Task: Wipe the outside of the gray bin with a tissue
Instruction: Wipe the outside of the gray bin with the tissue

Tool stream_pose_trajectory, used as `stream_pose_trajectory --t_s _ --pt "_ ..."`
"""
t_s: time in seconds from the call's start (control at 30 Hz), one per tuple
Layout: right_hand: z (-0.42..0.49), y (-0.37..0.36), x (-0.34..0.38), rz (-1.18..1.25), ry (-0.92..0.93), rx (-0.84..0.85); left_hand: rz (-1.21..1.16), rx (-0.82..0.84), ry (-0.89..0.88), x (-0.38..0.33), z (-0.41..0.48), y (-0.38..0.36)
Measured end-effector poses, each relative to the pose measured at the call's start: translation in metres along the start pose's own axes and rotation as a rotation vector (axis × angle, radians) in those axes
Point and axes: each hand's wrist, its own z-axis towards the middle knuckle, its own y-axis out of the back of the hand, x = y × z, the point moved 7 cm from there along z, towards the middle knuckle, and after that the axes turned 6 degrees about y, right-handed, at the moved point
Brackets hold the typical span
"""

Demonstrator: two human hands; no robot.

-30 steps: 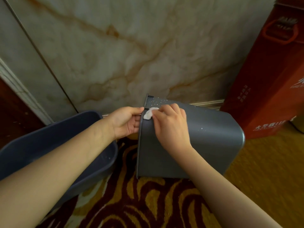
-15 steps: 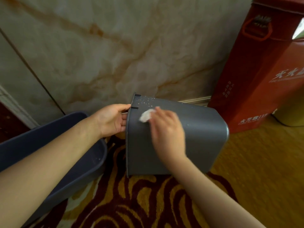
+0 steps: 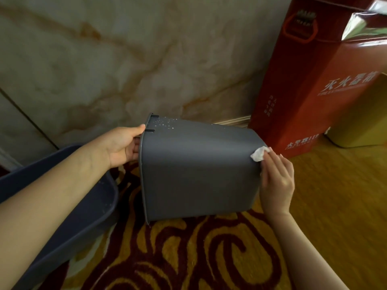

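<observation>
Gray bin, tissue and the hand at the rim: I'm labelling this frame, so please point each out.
gray bin (image 3: 199, 174): head view, middle of its broad side wall.
tissue (image 3: 258, 154): head view, white wad by the bin's base.
left hand (image 3: 122, 143): head view, its middle, at the rim.

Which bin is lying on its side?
The gray bin, its rim gripped by the left hand; the blue tub beside it sits open side up.
</observation>
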Motion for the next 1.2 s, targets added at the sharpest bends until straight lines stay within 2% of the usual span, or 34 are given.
stream_pose_trajectory --t_s 0.1,0.17,0.27,0.33,0.5,0.57,0.8,0.87,0.93,1.07,1.13,1.2 --pt "0.015 0.006 0.009 0.041 -0.029 -0.111 -0.010 -0.018 0.001 -0.002 -0.001 -0.003" --pt "0.024 0.000 0.041 0.110 0.094 -0.133 -0.021 -0.021 0.018 -0.001 -0.002 -0.003" --pt "0.025 -0.026 0.100 0.242 0.325 0.051 -0.027 -0.003 0.062 0.003 -0.002 0.000" --pt "0.022 -0.036 0.113 0.272 0.388 0.154 -0.022 0.028 0.104 0.007 -0.001 0.000" --pt "0.013 -0.008 0.046 0.159 0.149 0.089 -0.002 0.062 0.149 0.011 0.003 0.001" --pt "0.005 0.004 0.031 0.120 0.104 0.083 -0.067 0.059 0.142 0.008 0.004 -0.003" --pt "0.037 0.015 0.076 0.260 0.040 0.093 -0.175 -0.097 0.115 0.000 0.009 -0.018" --pt "0.058 0.004 0.108 0.337 0.089 0.142 -0.200 -0.079 0.115 0.006 0.006 -0.020" --pt "0.078 -0.014 0.146 0.379 0.213 0.233 -0.260 -0.025 0.101 0.012 0.001 -0.022" --pt "0.084 -0.063 0.198 0.287 0.439 0.547 -0.340 0.065 0.075 0.020 -0.008 -0.026" --pt "0.076 -0.073 0.205 0.220 0.446 0.581 -0.353 0.055 0.066 0.022 -0.010 -0.025" --pt "0.067 -0.069 0.207 0.175 0.420 0.547 -0.358 0.070 0.066 0.021 -0.013 -0.026"
